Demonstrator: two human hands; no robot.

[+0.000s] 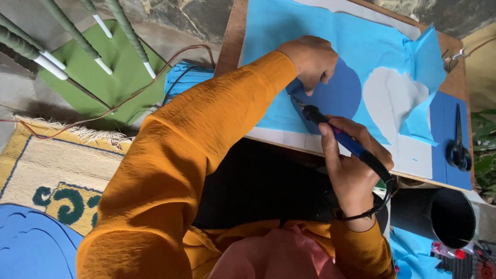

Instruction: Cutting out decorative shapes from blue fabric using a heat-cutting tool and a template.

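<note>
Your right hand (pixel 351 165) grips a blue-handled soldering iron (pixel 341 137) like a pen, its tip touching the light blue fabric (pixel 289 31) beside your left hand (pixel 309 59). Your left hand presses fingertips down onto a dark blue round template (pixel 338 95). Black scissors (pixel 458 144) lie well beyond your right hand.

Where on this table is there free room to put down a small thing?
Free: the light blue sheet at the far end, past the left hand, and the white strip between the grey cutout and scissors. Crowded: around the dark blue shape, where the right hand holds the tool.
</note>
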